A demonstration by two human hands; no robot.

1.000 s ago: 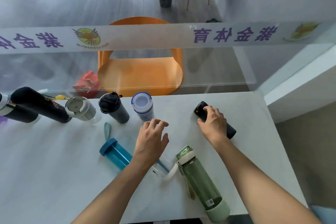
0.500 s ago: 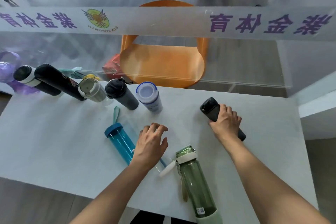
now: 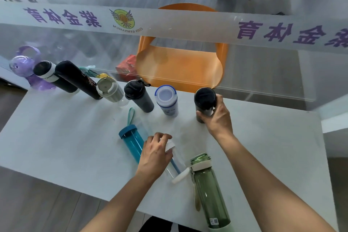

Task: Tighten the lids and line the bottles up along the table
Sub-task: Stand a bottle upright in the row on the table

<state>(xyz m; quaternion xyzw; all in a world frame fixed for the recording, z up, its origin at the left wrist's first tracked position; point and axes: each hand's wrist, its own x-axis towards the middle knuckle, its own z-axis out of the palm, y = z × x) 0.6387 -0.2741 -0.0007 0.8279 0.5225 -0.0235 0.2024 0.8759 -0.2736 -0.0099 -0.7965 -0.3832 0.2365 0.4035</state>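
White table: right hand grips upright black bottle right of the white-lidded bottle; left hand clasps clear bottle. A careless release could topple the row.

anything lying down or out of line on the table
Yes. Three bottles lie on their sides in front of the upright row: the blue bottle, a clear bottle under the left hand, and the green bottle. The right hand holds the black bottle upright at the row's end.
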